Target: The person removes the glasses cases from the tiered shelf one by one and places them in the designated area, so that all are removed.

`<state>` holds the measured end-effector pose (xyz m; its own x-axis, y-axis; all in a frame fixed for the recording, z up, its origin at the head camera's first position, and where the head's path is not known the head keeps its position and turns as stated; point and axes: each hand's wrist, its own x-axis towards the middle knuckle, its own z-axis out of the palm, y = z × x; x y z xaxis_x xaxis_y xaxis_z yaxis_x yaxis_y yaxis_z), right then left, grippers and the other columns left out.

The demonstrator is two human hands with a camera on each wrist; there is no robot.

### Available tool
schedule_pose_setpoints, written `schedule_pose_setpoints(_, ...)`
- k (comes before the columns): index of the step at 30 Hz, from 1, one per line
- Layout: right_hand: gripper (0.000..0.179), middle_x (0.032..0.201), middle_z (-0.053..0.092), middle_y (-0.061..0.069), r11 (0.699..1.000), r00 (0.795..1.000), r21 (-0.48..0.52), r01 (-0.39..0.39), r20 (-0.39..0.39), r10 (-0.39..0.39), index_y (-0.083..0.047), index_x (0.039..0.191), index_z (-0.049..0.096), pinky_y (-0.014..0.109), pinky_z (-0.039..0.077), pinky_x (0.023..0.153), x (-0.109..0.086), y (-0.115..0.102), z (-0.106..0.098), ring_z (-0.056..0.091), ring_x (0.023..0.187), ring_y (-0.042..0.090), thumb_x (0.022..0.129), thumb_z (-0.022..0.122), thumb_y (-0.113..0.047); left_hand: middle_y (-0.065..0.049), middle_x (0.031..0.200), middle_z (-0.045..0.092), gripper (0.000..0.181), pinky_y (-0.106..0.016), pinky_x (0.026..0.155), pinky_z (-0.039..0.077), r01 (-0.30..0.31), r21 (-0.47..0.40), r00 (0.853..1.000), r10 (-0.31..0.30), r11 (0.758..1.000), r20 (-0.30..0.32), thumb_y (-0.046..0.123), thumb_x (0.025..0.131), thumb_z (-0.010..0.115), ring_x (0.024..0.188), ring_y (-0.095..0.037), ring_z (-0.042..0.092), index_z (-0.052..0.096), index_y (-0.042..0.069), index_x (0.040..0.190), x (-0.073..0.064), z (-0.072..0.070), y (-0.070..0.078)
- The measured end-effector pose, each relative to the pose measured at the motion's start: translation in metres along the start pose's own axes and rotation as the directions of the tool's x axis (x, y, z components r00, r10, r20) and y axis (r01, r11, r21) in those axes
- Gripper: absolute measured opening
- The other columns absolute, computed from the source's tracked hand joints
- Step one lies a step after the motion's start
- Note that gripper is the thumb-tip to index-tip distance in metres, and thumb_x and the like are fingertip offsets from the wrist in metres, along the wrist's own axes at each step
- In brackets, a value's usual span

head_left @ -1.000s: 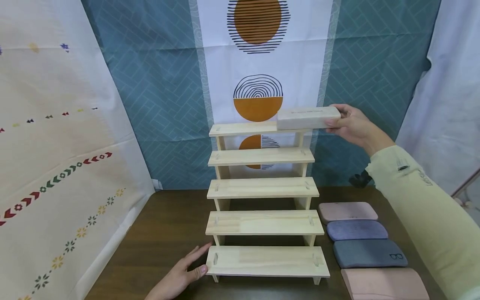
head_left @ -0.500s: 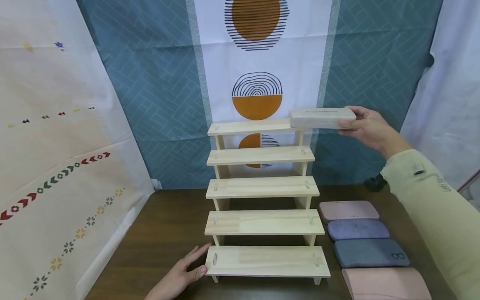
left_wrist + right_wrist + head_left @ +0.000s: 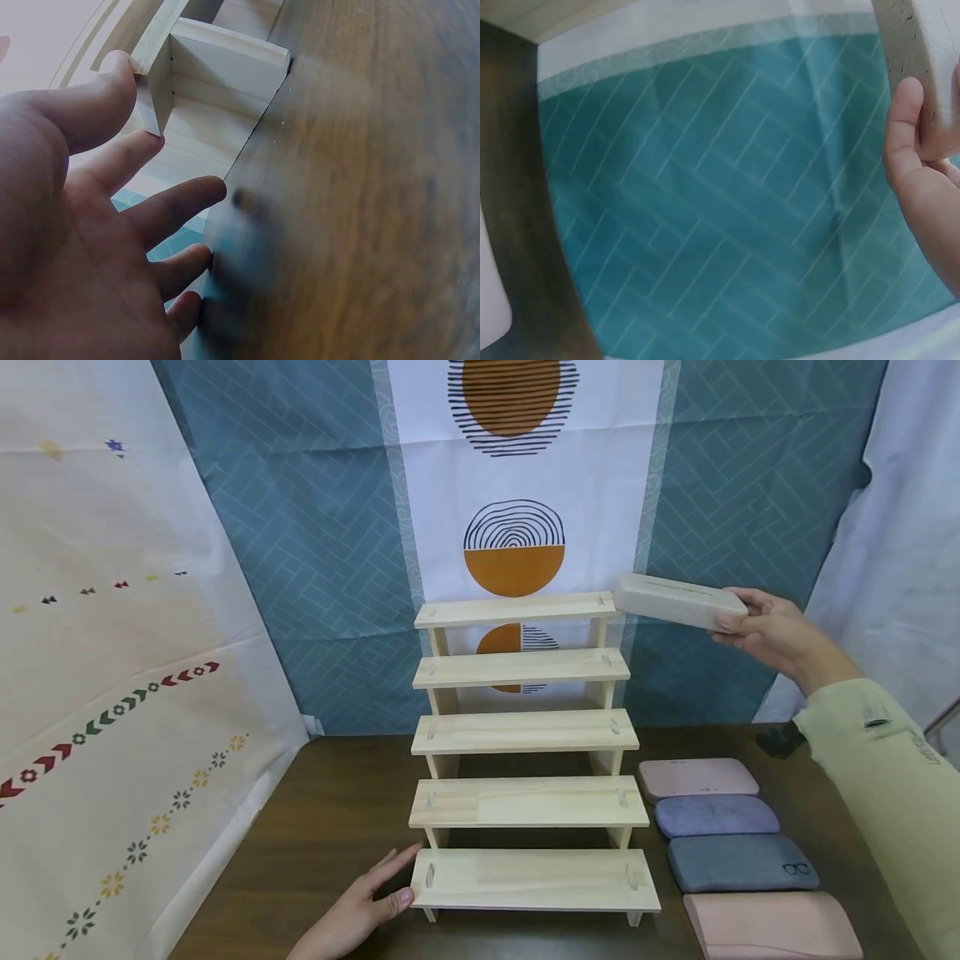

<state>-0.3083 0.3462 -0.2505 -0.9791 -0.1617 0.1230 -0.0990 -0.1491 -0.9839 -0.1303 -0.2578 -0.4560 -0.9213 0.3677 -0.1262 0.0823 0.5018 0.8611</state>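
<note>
My right hand (image 3: 783, 631) grips one end of a pale grey glasses case (image 3: 667, 597) in the air, just right of the top shelf. In the right wrist view, the thumb presses the side of the glasses case (image 3: 922, 67), most of which lies outside that view. My left hand (image 3: 360, 902) is at the left end of the lowest board of a five-step wooden stand (image 3: 532, 881). Thumb and index finger touch the end of that board (image 3: 154, 97), while the other fingers of the left hand (image 3: 97, 202) are spread beside it.
Right of the stand lie a pink case (image 3: 697, 777), a purple case (image 3: 716, 816), a blue case with a glasses print (image 3: 742, 862) and a light pink case (image 3: 772, 927) in a column on the dark wooden table (image 3: 315, 802). Patterned cloths hang behind and at both sides.
My right hand has drawn the grey glasses case rightward from in front of the top shelf's right end, and the case now tilts down to the right. The left hand stays put.
</note>
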Motion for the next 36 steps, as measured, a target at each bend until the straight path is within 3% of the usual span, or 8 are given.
schedule_pose_setpoints(5,0.044,0.129,0.049,-0.003,0.996,1.000,-0.090,-0.008,0.025,0.010,-0.013,0.139,0.045,0.029,0.055,0.085,-0.008,0.022,-0.020,0.054,0.109,0.013,0.101,0.057,0.003,-0.029,0.161,0.021,0.061,-0.078,0.103,0.017,-0.003,0.004,1.000,0.003,1.000,0.010,0.037,0.100,0.063,0.147,-0.052,0.009,0.043,0.024,0.156,0.000,-0.001,-0.001)
schedule_pose_setpoints(10,0.053,0.122,0.055,-0.007,0.979,0.995,-0.192,-0.067,0.053,0.079,-0.007,0.143,0.032,0.031,0.055,0.085,-0.013,0.058,-0.035,0.059,0.103,0.011,0.099,0.060,0.005,-0.026,0.160,0.025,0.062,-0.076,0.103,0.018,-0.013,0.017,1.000,0.013,1.000,0.010,0.035,0.100,0.064,0.147,-0.051,0.010,0.042,0.021,0.156,-0.002,-0.001,-0.004)
schedule_pose_setpoints(16,0.051,0.114,0.059,-0.004,0.976,0.988,-0.195,-0.096,0.100,0.117,-0.001,0.137,0.033,0.032,0.056,0.085,-0.021,0.096,-0.050,0.062,0.099,0.014,0.096,0.058,0.014,-0.027,0.160,0.027,0.063,-0.075,0.104,0.017,0.000,0.013,1.000,0.000,1.000,0.007,0.036,0.099,0.064,0.147,-0.051,0.010,0.043,0.021,0.156,-0.002,0.001,-0.005)
schedule_pose_setpoints(24,0.060,0.116,0.058,-0.003,0.961,0.976,-0.238,-0.139,0.131,0.174,0.011,0.143,0.023,0.036,0.055,0.087,-0.027,0.123,-0.057,0.061,0.101,0.012,0.094,0.058,0.015,-0.027,0.160,0.026,0.062,-0.076,0.104,0.017,0.003,0.011,1.000,-0.003,1.000,0.010,0.036,0.099,0.065,0.147,-0.051,0.010,0.043,0.023,0.156,0.000,0.001,-0.004)
schedule_pose_setpoints(27,0.071,0.127,0.052,0.007,0.937,0.969,-0.307,-0.168,0.121,0.214,0.013,0.148,0.013,0.040,0.054,0.091,-0.028,0.132,-0.057,0.060,0.103,0.011,0.095,0.060,0.012,-0.025,0.160,0.029,0.062,-0.074,0.104,0.018,-0.013,0.025,1.000,0.013,1.000,0.005,0.035,0.099,0.065,0.148,-0.050,0.011,0.043,0.023,0.156,0.000,0.001,-0.004)
schedule_pose_setpoints(32,0.080,0.144,0.030,0.036,0.900,0.957,-0.378,-0.218,0.098,0.273,0.015,0.151,0.005,0.043,0.052,0.093,-0.031,0.143,-0.057,0.060,0.104,0.014,0.095,0.062,0.008,-0.024,0.160,0.028,0.062,-0.074,0.104,0.018,-0.018,0.026,1.000,0.017,1.000,0.010,0.035,0.099,0.064,0.148,-0.049,0.011,0.043,0.024,0.156,0.002,0.001,-0.003)
schedule_pose_setpoints(36,0.083,0.147,0.024,0.042,0.883,0.954,-0.407,-0.233,0.080,0.289,0.017,0.151,0.004,0.041,0.053,0.092,-0.034,0.145,-0.057,0.059,0.105,0.014,0.094,0.064,0.007,-0.023,0.161,0.027,0.062,-0.075,0.104,0.016,-0.003,0.008,1.000,0.003,1.000,0.018,0.034,0.099,0.064,0.148,-0.049,0.009,0.043,0.025,0.156,0.003,0.001,-0.002)
